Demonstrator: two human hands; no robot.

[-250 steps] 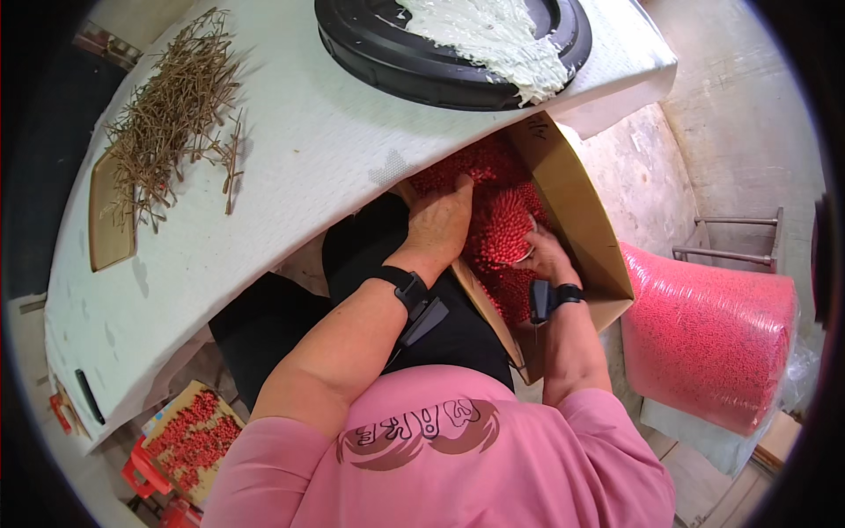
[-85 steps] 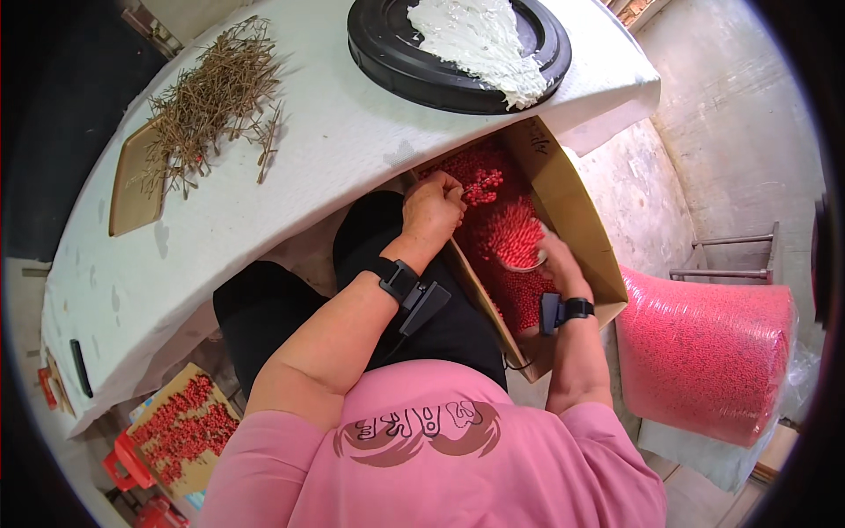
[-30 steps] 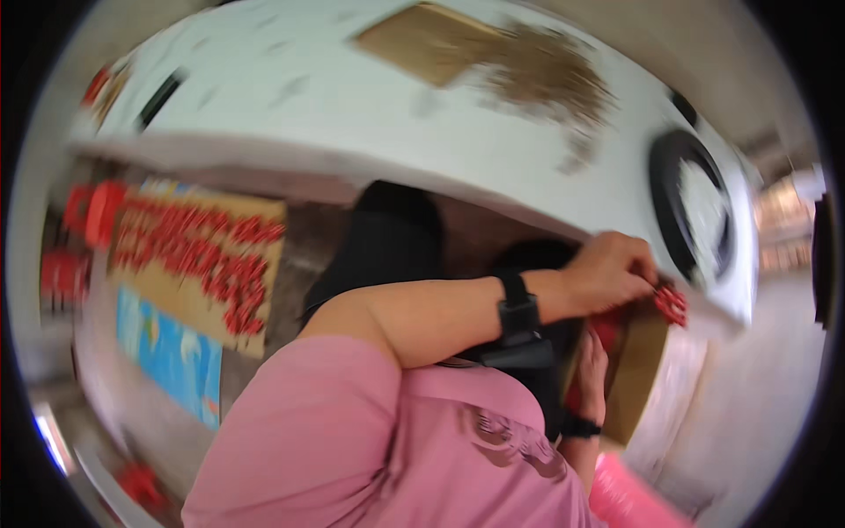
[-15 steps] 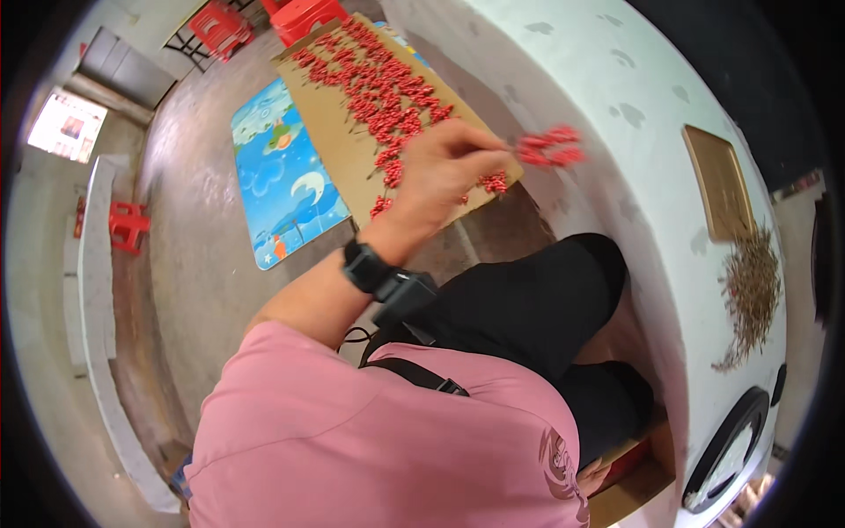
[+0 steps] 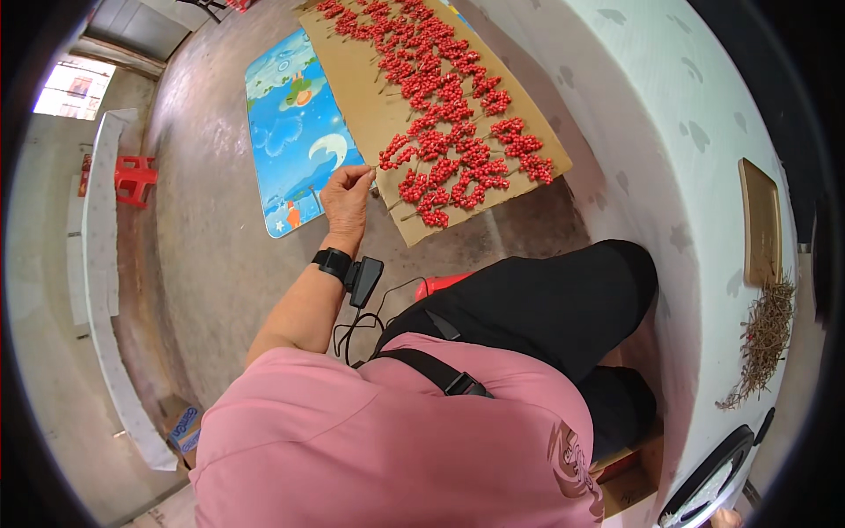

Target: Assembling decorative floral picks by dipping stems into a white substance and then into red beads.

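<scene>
"How far along is it?"

"Many red-berried, brown-stemmed sprigs (image 5: 453, 110) have been laid on the tan cardboard sheet (image 5: 361, 101). At its left edge, one stem appears pinched between the left hand's (image 5: 346, 198) fingers. What is left cannot be told."

"Counts?"

"One sheet, one brown rectangular tray (image 5: 762, 220); overlapping sprigs cannot be counted. The apparent right hand's (image 5: 726, 518) fingers cannot be judged."

Berry sprigs (image 5: 450, 109) lie on a cardboard sheet (image 5: 363, 101) at twelve o'clock. At three, a tray (image 5: 761, 220) sits on the counter (image 5: 704, 211).
</scene>
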